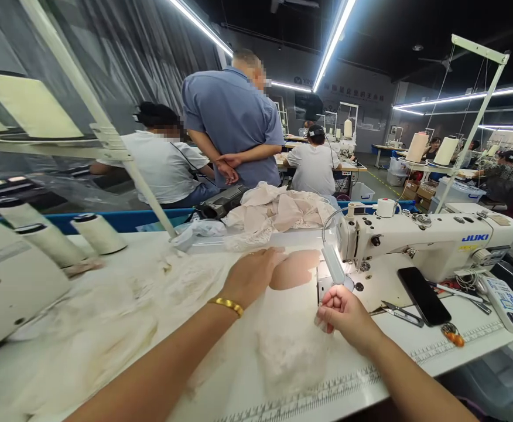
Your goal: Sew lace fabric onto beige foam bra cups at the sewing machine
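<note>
My left hand [253, 273], with a gold bracelet at the wrist, reaches forward with its fingers stretched out. It lies at the left edge of a beige fabric piece [296, 271]. Pale, lacy fabric [292, 346] spreads below that piece toward the table's front edge. My right hand [343, 312] is closed, its fingers curled against the thumb just below the sewing machine's lamp [334, 265]. What its slightly blurred fingertips hold is too small to make out. The white sewing machine [419, 243] stands right of both hands.
Thread snips [402, 315], a black phone [423, 296] and an orange trinket [452, 334] lie at the right. Heaped beige lace pieces [278, 208] sit behind the table. Whitish fabric [93, 328] and thread cones [98, 234] are at the left. A standing person [234, 123] is ahead.
</note>
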`<state>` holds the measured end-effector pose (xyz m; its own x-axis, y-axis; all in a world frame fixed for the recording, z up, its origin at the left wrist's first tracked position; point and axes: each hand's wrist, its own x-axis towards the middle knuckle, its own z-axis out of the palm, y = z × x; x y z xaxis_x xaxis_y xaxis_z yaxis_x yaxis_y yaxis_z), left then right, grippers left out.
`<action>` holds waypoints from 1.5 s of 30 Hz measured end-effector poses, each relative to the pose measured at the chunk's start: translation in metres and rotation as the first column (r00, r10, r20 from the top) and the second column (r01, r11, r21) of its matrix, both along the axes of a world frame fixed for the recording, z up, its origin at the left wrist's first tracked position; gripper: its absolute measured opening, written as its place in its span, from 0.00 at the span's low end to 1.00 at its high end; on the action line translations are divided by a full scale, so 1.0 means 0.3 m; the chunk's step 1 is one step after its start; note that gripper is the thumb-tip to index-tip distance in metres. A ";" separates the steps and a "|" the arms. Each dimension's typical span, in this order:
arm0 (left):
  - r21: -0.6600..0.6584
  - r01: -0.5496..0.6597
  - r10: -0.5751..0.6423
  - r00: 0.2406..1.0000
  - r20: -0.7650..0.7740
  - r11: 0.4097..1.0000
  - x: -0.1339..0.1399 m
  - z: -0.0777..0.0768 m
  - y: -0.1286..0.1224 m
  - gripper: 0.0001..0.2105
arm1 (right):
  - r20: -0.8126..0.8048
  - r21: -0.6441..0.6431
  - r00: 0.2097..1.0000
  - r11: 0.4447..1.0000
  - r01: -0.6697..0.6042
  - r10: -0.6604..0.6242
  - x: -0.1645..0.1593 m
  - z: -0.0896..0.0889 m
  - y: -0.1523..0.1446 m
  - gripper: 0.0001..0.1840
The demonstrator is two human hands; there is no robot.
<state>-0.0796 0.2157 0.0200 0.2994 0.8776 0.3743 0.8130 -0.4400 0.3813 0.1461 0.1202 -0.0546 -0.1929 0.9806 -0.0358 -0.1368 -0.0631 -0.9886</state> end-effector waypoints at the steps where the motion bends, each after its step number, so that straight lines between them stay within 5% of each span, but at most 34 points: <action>1: 0.005 -0.024 0.024 1.000 0.002 1.000 -0.010 0.014 -0.018 0.16 | -0.005 -0.010 1.000 1.000 0.009 -0.009 0.000 0.001 0.000 0.24; 5: -0.110 -0.019 0.025 0.998 0.054 0.994 -0.034 0.038 -0.163 0.20 | -0.004 -0.030 1.000 0.999 0.021 -0.021 0.007 0.016 -0.012 0.24; 10: -0.451 0.168 -0.081 0.975 0.205 0.877 -0.012 -0.032 -0.336 0.18 | -0.006 -0.043 1.000 0.999 -0.008 0.007 0.022 0.032 -0.040 0.26; 14: -0.379 0.175 -0.153 0.984 0.088 0.909 0.025 -0.073 -0.359 0.12 | 0.055 0.059 0.997 0.997 -0.050 0.046 0.018 0.031 -0.074 0.22; 17: -0.254 0.329 -0.298 0.942 0.153 0.910 0.057 -0.050 -0.334 0.16 | 0.209 0.217 0.978 0.973 -0.074 0.027 0.013 0.052 -0.116 0.15; 19: -0.330 0.519 -0.451 0.853 0.264 0.789 0.071 -0.023 -0.309 0.22 | 0.312 0.329 0.950 0.937 -0.121 0.014 0.017 0.083 -0.144 0.14; 21: -0.507 0.639 -0.505 0.769 0.393 0.578 0.071 -0.002 -0.285 0.20 | 0.381 0.416 0.924 0.898 -0.142 -0.030 0.027 0.118 -0.164 0.14; 23: -0.654 0.640 -0.454 0.760 0.465 0.403 0.057 0.003 -0.268 0.19 | 0.424 0.492 0.896 0.864 -0.107 -0.130 0.038 0.144 -0.174 0.13; 24: -0.704 0.604 -0.425 0.786 0.449 0.373 0.044 0.001 -0.262 0.18 | 0.434 0.529 0.881 0.845 -0.080 -0.188 0.041 0.150 -0.176 0.13; 25: -0.728 0.555 -0.416 0.819 0.394 0.402 0.029 -0.003 -0.259 0.17 | 0.436 0.566 0.867 0.823 -0.055 -0.242 0.040 0.151 -0.176 0.12; 27: -0.625 0.442 -0.426 0.885 0.187 0.643 -0.005 -0.014 -0.255 0.14 | 0.431 0.639 0.840 0.769 -0.027 -0.328 0.029 0.139 -0.173 0.12; 29: -0.248 0.326 -0.352 0.934 -0.066 0.912 -0.039 -0.024 -0.256 0.11 | 0.424 0.708 0.818 0.706 -0.032 -0.388 0.010 0.113 -0.161 0.13; 30: -0.025 0.279 -0.279 0.945 -0.170 0.960 -0.053 -0.030 -0.258 0.11 | 0.432 0.739 0.801 0.671 -0.052 -0.415 0.002 0.096 -0.151 0.14; 32: 0.253 0.219 -0.128 0.935 -0.332 0.942 -0.072 -0.041 -0.267 0.15 | 0.498 0.789 0.720 0.597 -0.144 -0.484 -0.001 0.060 -0.117 0.14; 33: 0.286 0.209 -0.081 0.912 -0.402 0.935 -0.074 -0.048 -0.274 0.15 | 0.552 0.800 0.648 0.551 -0.236 -0.524 0.007 0.042 -0.094 0.13; 36: 0.105 0.255 -0.175 0.860 -0.480 0.961 -0.041 -0.071 -0.295 0.07 | 0.665 0.724 0.432 0.387 -0.570 -0.609 0.065 -0.005 -0.013 0.12; 39: -0.039 0.442 -0.421 0.821 -0.386 0.896 0.042 -0.096 -0.287 0.10 | 0.691 0.636 0.382 0.265 -0.725 -0.614 0.139 -0.033 0.052 0.12; 42: 0.019 0.580 -0.531 0.759 -0.377 0.815 0.129 -0.129 -0.234 0.19 | 0.708 0.610 0.372 0.255 -0.750 -0.600 0.188 -0.039 0.074 0.13; 45: 0.074 0.590 -0.517 0.754 -0.405 0.804 0.173 -0.174 -0.182 0.15 | 0.727 0.645 0.423 0.327 -0.690 -0.540 0.215 -0.035 0.066 0.13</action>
